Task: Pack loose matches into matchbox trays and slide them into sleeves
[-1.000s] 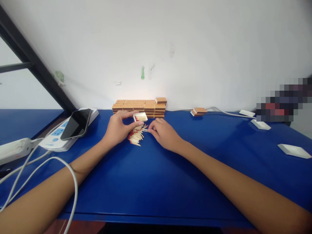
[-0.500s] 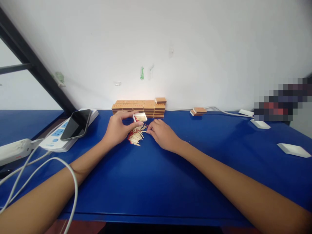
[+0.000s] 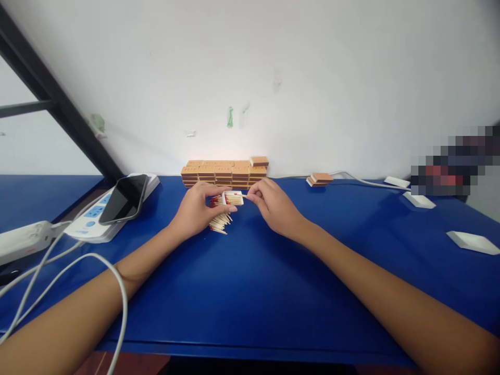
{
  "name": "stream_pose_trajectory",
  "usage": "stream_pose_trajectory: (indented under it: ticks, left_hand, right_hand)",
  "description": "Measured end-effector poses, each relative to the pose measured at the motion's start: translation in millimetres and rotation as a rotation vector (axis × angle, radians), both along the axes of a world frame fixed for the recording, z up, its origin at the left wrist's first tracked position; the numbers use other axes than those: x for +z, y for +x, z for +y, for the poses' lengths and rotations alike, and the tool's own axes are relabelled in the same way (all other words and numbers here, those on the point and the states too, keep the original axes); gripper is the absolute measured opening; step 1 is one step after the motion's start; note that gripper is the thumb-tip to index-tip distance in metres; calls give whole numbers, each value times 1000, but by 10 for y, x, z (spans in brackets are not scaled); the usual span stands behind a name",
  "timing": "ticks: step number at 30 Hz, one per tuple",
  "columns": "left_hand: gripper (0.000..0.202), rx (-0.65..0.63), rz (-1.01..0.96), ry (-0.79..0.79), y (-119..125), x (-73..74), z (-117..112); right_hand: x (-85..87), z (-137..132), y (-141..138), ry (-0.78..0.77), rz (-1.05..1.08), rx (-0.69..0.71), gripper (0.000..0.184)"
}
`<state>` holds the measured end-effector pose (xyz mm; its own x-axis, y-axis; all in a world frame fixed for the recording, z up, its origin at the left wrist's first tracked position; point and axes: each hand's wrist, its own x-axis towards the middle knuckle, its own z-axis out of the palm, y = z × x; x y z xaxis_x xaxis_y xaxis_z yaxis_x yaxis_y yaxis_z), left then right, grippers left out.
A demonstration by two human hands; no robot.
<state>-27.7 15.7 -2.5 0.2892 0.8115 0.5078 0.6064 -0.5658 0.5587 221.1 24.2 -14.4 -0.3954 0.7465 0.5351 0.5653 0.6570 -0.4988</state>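
Note:
My left hand (image 3: 197,211) grips a small white matchbox tray (image 3: 233,198) with red-tipped matches in it, held just above the blue table (image 3: 242,281). My right hand (image 3: 273,207) is closed in a pinch at the tray's right end, apparently on a match. A loose heap of matches (image 3: 219,223) lies on the table under and beside my left fingers. Behind the hands, a stack of orange-brown matchboxes (image 3: 224,173) stands against the white wall.
A phone (image 3: 124,198) rests on a white power strip (image 3: 91,224) at the left, with white cables (image 3: 58,271) looping near my left forearm. Two more matchboxes (image 3: 320,178) lie at the back right. Empty white trays (image 3: 471,241) sit along the right side.
My right hand rose from the match heap to the tray's right end. My left hand shifted the tray slightly right and lower.

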Motion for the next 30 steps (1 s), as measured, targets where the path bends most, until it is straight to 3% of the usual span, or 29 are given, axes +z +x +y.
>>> stream_pose_trajectory:
  ticks: [7,11,15,23,30]
  left_hand:
    - [47,-119,-58,-88,43,-20,-33]
    - [49,-115,-85,-92,43,-8,-31]
    - [47,-77,-101,-74,26,9,-14]
    - [45,106,-127,23,-42,-1,46]
    - [43,91,-124,40,-49,1,48]
  right_hand:
    - [-13,-41,-37,53,-9,36,12]
    - [13,-66,-52,128,93,53,9]
    - [-7,-81,-89,182,190,-32,9]
    - [-137,-186,-294,-54,24,-78,16]
    - [-141,-305,-452,-95,-37,-59,20]
